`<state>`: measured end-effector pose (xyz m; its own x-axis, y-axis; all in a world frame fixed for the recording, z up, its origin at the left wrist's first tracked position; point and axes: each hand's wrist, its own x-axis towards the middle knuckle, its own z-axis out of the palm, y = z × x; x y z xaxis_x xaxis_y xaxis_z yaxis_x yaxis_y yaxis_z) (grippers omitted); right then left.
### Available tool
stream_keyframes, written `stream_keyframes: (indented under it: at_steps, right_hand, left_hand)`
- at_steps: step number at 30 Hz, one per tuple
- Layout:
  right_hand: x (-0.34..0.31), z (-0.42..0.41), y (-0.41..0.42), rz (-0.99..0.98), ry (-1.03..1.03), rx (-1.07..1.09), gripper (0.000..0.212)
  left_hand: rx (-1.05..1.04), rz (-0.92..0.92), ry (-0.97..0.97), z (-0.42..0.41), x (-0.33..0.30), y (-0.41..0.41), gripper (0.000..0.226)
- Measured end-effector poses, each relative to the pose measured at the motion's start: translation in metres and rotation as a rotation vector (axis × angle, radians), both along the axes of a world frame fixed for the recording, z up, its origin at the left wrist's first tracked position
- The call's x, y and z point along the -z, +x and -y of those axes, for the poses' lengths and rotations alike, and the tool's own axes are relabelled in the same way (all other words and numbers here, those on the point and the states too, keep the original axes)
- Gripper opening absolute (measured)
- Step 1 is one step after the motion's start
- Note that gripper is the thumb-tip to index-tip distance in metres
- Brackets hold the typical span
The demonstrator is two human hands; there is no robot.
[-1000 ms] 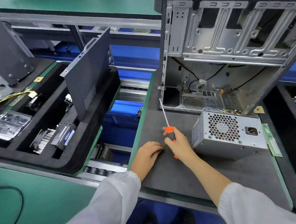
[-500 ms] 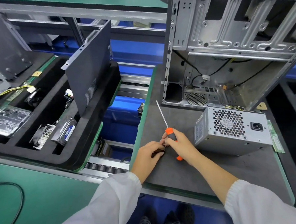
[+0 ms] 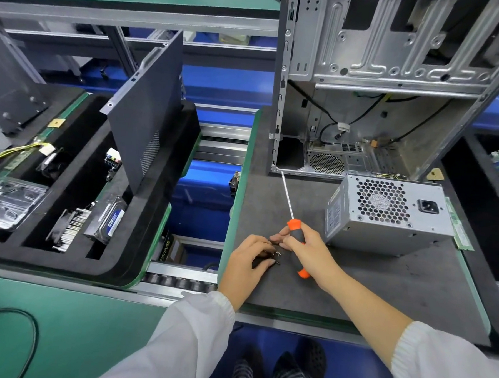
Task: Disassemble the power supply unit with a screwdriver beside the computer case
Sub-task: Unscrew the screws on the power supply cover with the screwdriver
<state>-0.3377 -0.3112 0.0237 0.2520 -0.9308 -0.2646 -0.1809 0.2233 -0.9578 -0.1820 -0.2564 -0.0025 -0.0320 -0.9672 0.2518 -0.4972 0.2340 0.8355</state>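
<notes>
While sitting flat on the grey mat (image 3: 353,286) just beside the computer case (image 3: 372,88), power supply unit (image 3: 385,213) looks stiff, boxy, fairly heavy: best gripped by opposite side walls, right hand (image 3: 308,249) wrapped round screwdriver (image 3: 296,234), left hand (image 3: 247,261) curled over small screws (image 3: 276,255).

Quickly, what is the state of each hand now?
Left hand: fingers curled over small screws on the mat; a grip cannot be told.
Right hand: closed, holding the screwdriver.
</notes>
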Motion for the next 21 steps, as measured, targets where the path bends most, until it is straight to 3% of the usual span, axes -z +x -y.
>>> stream_keyframes:
  at_steps: [12, 17, 21]
  right_hand:
    - [-0.012, -0.006, -0.005, -0.008, -0.038, 0.048, 0.01]
    - [-0.041, -0.011, -0.008, -0.154, -0.14, 0.003, 0.01]
    - [-0.089, -0.01, -0.025, -0.242, -0.272, -0.037, 0.012]
  left_hand:
    - [0.005, -0.008, 0.01, 0.001, 0.001, 0.004, 0.017]
    - [-0.174, -0.315, 0.196, 0.008, -0.006, 0.004, 0.016]
    - [-0.176, -0.517, 0.191, 0.03, -0.046, -0.011, 0.021]
